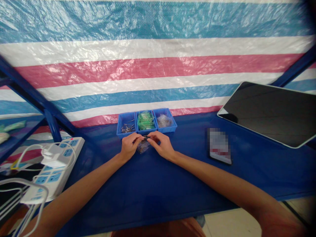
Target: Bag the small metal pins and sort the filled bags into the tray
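Observation:
My left hand [129,145] and my right hand [162,144] meet in front of the blue bins, fingertips close together. Both are closed in a pinch on a small dark thin piece [146,136], too small to name for certain. Just below the fingers lies a clear plastic bag [142,147], with what look like small metal parts in it. Behind my left hand, the left blue bin [119,127] holds several thin metal pins [127,128]. Green packets [145,120] fill the middle bin, and a clear plastic bag [164,121] sits in the right bin.
A white power strip [55,174] with a plugged charger [53,157] and loose cables stands at the left. To the right lie a blurred phone-like object [219,146] and a large dark-screened panel [271,112]. A striped plastic sheet [158,69] hangs behind the blue table [153,197].

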`<state>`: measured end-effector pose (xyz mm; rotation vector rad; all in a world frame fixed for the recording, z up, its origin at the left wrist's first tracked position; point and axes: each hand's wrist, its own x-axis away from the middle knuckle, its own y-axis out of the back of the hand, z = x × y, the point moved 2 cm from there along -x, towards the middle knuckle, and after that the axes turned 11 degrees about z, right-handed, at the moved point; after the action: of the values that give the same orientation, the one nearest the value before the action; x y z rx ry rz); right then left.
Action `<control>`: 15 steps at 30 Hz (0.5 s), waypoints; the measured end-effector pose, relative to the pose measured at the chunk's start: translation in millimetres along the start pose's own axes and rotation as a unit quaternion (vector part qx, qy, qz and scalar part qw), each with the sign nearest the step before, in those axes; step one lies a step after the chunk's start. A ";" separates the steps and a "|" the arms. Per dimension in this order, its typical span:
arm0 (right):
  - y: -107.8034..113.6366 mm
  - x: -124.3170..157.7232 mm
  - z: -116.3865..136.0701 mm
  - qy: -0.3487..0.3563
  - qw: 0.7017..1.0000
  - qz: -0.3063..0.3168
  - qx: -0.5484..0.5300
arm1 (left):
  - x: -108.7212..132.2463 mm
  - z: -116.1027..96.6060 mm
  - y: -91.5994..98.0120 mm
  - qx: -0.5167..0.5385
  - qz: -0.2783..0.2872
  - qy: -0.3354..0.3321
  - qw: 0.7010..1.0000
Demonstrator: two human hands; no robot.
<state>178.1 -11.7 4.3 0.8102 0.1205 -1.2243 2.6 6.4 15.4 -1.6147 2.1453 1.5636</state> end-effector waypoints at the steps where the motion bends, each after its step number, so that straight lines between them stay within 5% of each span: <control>1: -0.2 0.0 0.3 0.005 1.000 0.002 0.002 | 0.1 0.3 0.4 0.001 0.000 0.005 1.000; 15: 1.3 -0.4 1.3 0.013 1.000 0.003 0.017 | 0.0 -1.8 -0.7 0.007 -0.003 -0.014 1.000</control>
<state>178.6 -12.0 6.0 0.8557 0.1186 -1.2125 4.0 5.2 15.9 -1.5841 2.1303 1.5559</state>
